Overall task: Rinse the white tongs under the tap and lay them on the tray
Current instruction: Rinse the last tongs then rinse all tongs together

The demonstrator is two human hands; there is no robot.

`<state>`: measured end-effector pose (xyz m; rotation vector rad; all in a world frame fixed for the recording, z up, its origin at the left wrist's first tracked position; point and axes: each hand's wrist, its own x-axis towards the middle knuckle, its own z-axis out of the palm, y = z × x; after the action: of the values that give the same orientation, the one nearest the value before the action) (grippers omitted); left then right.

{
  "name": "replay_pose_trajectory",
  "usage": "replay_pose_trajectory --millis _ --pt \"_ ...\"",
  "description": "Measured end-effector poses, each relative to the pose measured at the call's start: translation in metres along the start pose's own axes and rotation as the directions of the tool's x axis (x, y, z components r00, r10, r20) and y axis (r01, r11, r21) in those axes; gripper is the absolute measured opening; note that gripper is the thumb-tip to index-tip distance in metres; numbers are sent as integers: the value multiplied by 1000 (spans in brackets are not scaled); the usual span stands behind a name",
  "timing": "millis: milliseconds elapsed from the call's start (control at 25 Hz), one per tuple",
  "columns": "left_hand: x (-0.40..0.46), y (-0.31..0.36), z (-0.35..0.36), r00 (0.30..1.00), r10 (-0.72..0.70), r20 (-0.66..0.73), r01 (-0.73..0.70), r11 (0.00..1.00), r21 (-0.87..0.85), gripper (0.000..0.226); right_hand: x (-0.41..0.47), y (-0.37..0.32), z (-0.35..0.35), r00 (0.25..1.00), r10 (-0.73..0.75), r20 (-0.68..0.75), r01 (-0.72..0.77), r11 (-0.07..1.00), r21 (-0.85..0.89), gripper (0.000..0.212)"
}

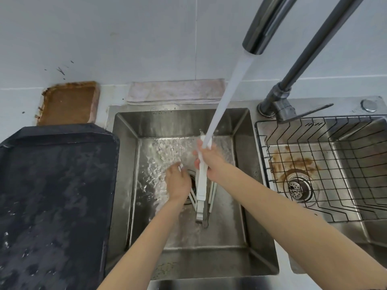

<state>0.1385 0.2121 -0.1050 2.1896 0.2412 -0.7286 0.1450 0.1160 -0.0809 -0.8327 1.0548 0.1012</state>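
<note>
White tongs (202, 181), flat plastic, gripped under streaming tap (254, 41) water.

Two bare forearms come into view from the lower edge, uncovered all the way to where the picture cuts them off: no sleeve, cuff or glove shows on either. The left hand (178, 182) and the right hand (211, 161) are bare too. No watch, bracelet or strap sits at either wrist, and no ring shows on the fingers (178, 165) that can be seen. Both forearms are smooth and slender. The nails are too small to make out.
</note>
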Motion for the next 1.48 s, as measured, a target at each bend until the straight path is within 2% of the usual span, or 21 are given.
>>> replay_pose_trajectory --millis 40,80,200,280,400,480,600,680,800,880,920,960,1000,1080,1120,1240,1320,1400,1480 --pt "-3 8 0 995 94 12 -94 995 -22 37 -1 1 0 1000 10 1 -10 1000 9 9" --pt "-5 16 -2 992 123 38 -119 989 -86 36 -3 3 0 1000 21 5 -21 1000 23 8" --pt "-7 28 -4 981 40 190 14 961 -277 32 -7 -1 1 1000 15 -20 -14 999 36 29" --pt "-13 28 -4 957 61 284 44 936 -349 27 -7 -5 1 1000 -19 -1 19 1000 7 31" --pt "-20 22 -1 957 129 260 -50 955 -291 28 -13 -7 -5 996 -78 43 87 964 -250 20" --pt "-21 18 0 968 152 201 -98 962 -254 28 -17 -4 -12 990 -122 71 140 901 -410 26" --pt "-21 12 -1 961 202 187 -159 962 -223 19 -21 7 -27 962 -263 74 250 738 -627 38" --pt "-22 7 0 959 193 209 -151 967 -205 19 -20 16 -42 944 -327 38 248 630 -736 45" --pt "-23 1 1 963 84 255 7 941 -338 19 -15 31 -64 957 -279 -82 97 573 -814 46" --pt "-21 2 0 955 -37 294 188 842 -505 20 -18 39 -71 953 -268 -139 -11 431 -902 54" --pt "-19 3 -2 947 -89 308 260 777 -573 24 -19 41 -72 953 -263 -153 -35 405 -914 59" --pt "-15 4 -3 937 -123 328 314 711 -629 27 -20 41 -71 958 -234 -164 -44 447 -893 63" --pt "-12 6 -4 925 -134 355 353 648 -674 29 -20 39 -68 969 -176 -176 -46 569 -821 64" --pt "-8 9 -5 900 -110 421 409 544 -733 30 -22 30 -60 989 -80 -122 2 842 -539 51" --pt "-6 10 -5 885 -92 456 438 498 -748 31 -23 26 -56 993 -82 -79 44 913 -405 43" --pt "-1 13 -2 842 -90 532 516 420 -746 36 -28 10 -51 968 -231 -97 187 924 -333 42" --pt "2 16 2 833 -124 538 529 464 -711 40 -31 -1 -53 948 -300 -105 245 900 -361 52" --pt "2 22 8 826 -148 544 539 493 -683 40 -35 -11 -56 918 -393 -54 329 830 -451 55" --pt "0 26 14 811 -156 564 564 461 -685 39 -39 -17 -57 871 -491 -5 415 742 -526 54"
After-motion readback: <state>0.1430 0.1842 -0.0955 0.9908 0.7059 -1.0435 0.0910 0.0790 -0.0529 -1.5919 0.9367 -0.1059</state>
